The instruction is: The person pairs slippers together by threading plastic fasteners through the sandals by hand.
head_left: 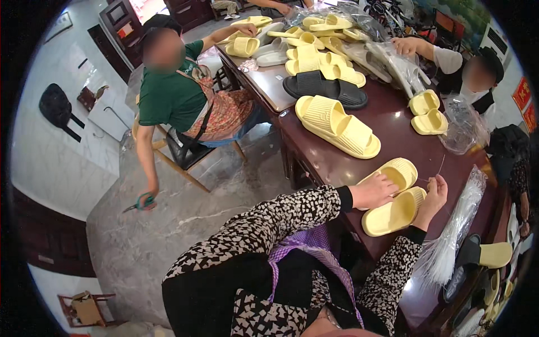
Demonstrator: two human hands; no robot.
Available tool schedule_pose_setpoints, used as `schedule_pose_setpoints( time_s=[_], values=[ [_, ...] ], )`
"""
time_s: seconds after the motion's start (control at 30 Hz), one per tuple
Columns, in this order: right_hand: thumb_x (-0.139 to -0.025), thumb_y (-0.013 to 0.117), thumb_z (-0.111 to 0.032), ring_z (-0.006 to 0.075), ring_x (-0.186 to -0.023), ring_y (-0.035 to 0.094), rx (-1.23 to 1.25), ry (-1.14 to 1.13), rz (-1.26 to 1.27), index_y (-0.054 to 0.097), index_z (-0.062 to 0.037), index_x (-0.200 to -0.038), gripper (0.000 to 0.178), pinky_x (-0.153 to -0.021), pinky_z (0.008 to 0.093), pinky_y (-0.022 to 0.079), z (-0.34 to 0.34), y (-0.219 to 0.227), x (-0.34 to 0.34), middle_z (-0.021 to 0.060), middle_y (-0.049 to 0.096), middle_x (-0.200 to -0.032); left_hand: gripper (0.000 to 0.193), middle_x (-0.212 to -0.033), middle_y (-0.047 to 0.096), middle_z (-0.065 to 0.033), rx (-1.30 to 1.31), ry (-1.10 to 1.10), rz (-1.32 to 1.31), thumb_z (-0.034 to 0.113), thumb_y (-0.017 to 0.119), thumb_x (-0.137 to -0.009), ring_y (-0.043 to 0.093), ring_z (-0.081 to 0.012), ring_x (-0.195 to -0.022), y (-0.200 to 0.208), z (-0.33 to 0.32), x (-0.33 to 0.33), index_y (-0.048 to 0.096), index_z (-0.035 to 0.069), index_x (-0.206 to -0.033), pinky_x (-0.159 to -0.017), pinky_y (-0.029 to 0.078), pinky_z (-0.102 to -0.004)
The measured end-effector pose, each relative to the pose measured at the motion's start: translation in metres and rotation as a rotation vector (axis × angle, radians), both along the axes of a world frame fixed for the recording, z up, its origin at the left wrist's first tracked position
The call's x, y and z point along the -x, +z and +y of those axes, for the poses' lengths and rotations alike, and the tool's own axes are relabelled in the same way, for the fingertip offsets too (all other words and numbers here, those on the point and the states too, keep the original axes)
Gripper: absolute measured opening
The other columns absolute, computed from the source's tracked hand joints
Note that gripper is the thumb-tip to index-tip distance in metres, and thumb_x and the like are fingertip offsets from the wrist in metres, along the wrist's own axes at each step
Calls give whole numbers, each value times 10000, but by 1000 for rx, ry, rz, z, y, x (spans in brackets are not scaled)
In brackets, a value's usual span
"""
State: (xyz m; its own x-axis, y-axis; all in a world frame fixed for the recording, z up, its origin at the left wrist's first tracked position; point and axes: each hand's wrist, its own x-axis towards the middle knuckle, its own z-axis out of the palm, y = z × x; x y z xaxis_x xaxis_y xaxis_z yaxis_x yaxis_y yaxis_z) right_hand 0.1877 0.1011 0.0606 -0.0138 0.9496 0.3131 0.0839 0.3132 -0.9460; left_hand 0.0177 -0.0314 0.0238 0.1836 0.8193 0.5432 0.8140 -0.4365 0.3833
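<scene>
Big dark-red table [401,147], and it's loaded! Far end: a slipper heap [306,53], mostly yellow w/ some grey; can't tell which are done. Nearer, a black pair [323,89], then another yellow pair [337,128]. Over on the R, a thick white bundle of strands [457,222], so prob. plenty left. Now the yellow slippers in work [384,219]: near table edge, btwn the hands, side by side, insoles up. Lined up, yes, but prob. only part-done. Pale yellow, ribbed straps, open toes. L hand [375,192]: fingers loosely bent across the slippers; can't tell if it grips anything. R hand [434,196]: thumb & fingertips nearly closed, pinching a thin strand [442,165], one end poking up loose.
</scene>
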Motion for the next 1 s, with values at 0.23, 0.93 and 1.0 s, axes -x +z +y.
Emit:
schedule_pose_setpoints(
  time_s=[0.23,0.93,1.0],
  values=[
    [-860,611,-39,80,-786,560,-25,68,135,612,8,-1028,174,-700,203,449,-10,6,9,28,623,-888,190,-865,610,-137,-122,-55,-253,161,566,-834,609,-276,-810,61,39,9,610,8,-938,-752,487,-392],
    [-855,588,-43,58,-711,548,41,11,281,624,1,-944,106,-650,202,453,108,-26,0,2,609,-806,64,-732,599,-11,799,-405,-1144,70,602,-866,525,-52,-590,1,258,-5,620,30,-913,-526,417,-179],
    [-865,583,-48,43,-684,529,63,-4,305,622,-3,-944,99,-623,191,440,104,-26,-2,-12,597,-786,52,-698,586,-5,814,-433,-1264,54,598,-866,498,-36,-564,-2,257,-5,613,34,-912,-504,392,-165]
  ],
)
